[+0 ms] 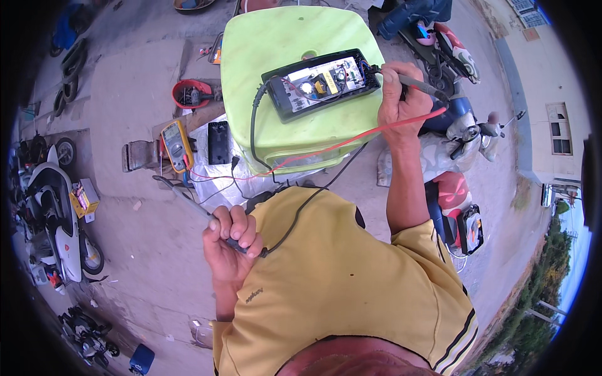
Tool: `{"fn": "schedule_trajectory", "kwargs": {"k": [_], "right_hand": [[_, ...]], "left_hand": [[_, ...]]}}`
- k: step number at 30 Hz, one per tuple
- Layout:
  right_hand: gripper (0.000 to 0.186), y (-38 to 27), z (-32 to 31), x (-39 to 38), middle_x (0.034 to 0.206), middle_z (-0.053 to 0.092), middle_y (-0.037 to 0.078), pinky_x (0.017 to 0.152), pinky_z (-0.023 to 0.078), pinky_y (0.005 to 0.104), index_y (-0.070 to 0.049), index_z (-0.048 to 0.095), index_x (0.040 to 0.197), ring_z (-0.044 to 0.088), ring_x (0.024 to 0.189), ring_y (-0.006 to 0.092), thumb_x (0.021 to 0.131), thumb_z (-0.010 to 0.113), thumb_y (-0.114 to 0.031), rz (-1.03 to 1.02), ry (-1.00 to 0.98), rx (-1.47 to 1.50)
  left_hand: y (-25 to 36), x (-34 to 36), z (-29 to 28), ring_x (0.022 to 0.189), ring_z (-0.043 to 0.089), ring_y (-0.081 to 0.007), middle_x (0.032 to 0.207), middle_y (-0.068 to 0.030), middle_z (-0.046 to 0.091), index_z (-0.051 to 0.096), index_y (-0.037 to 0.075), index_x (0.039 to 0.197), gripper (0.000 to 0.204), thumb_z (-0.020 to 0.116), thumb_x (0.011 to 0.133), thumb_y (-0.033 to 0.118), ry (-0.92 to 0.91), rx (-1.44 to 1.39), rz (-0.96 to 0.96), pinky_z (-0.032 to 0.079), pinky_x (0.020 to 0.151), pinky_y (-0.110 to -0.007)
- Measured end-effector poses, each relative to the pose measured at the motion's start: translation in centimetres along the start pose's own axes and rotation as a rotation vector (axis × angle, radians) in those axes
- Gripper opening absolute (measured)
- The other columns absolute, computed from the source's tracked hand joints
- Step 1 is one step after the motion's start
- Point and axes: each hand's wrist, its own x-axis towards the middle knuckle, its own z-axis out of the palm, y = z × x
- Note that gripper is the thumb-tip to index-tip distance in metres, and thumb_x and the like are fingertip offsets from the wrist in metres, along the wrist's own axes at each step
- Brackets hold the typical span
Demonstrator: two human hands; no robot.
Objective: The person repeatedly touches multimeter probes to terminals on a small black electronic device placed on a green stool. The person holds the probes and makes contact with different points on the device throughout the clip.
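My left hand (235, 235) is closed round a long grey probe (195, 203) with a black lead, low at the left in front of my shirt. My right hand (400, 103) grips another grey probe (420, 86) with a red lead (360, 136), at the right end of an opened black electronic device (320, 84). Its circuit board is exposed and it lies on a pale green plastic stool (251, 37). A black cable leaves the device's left end. Left of the stool, a yellow multimeter (177, 146) stands tilted beside a loose black cover (219, 141).
A red bowl of tools (191, 93) and a silver sheet (204, 177) are left of the stool. Scooters (61, 219) and tyres (69, 75) line the left side. More scooters and bags (453, 166) stand at the right, near a pale wall (523, 100).
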Motion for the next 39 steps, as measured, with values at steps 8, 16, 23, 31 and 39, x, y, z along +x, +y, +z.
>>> {"fn": "schedule_trajectory", "kwargs": {"k": [8,16,23,31,39], "right_hand": [[0.019,-1.6,-1.2,-1.3,0.086,0.064,0.010,0.063,0.045,0.0267,-0.001,0.063,0.108,0.057,0.070,0.0162,0.091,0.070,-0.006,0.017,0.191,0.011],[0.031,-8.4,-1.0,-4.8,0.102,0.068,0.016,0.079,0.052,0.0325,0.003,0.056,0.121,0.065,0.085,0.0218,0.091,0.057,0.008,0.051,-0.332,0.227],[0.053,-12.8,1.5,-8.6,0.123,0.060,0.021,0.078,0.057,0.0366,0.000,0.054,0.132,0.068,0.092,0.0290,0.082,0.058,0.015,0.121,-0.647,0.440],[0.054,-14.0,4.3,-10.5,0.116,0.063,0.014,0.078,0.056,0.0387,-0.002,0.056,0.128,0.065,0.094,0.0320,0.077,0.065,0.012,0.247,-0.683,0.440],[0.052,-14.9,5.1,-11.1,0.105,0.064,0.012,0.076,0.055,0.0367,-0.006,0.058,0.125,0.065,0.088,0.0274,0.077,0.071,0.009,0.426,-0.733,0.480]], "left_hand": [[-0.2,0.6,1.1,0.074,0.041,-0.0153,0.086,-0.0027,0.038,0.036,0.013,0.086,0.026,0.045,0.104,0.030,0.065,0.164,0.157,0.043,0.058,-0.031],[0.3,2.9,1.7,0.091,0.047,-0.0187,0.100,-0.0063,0.042,0.046,0.009,0.101,0.025,0.047,0.106,0.033,0.034,0.238,0.335,0.046,0.076,-0.038],[-0.6,5.3,1.9,0.096,0.045,-0.0165,0.101,-0.0043,0.043,0.050,0.010,0.105,0.023,0.046,0.106,0.032,0.015,0.115,0.323,0.044,0.082,-0.036],[0.2,5.3,0.9,0.097,0.050,-0.0208,0.107,-0.0081,0.048,0.050,0.007,0.107,0.024,0.044,0.107,0.030,-0.008,0.059,0.330,0.046,0.085,-0.039],[0.9,5.0,0.6,0.095,0.049,-0.0207,0.104,-0.0092,0.045,0.050,0.004,0.102,0.032,0.042,0.107,0.034,-0.016,0.325,0.297,0.044,0.086,-0.036]]}}
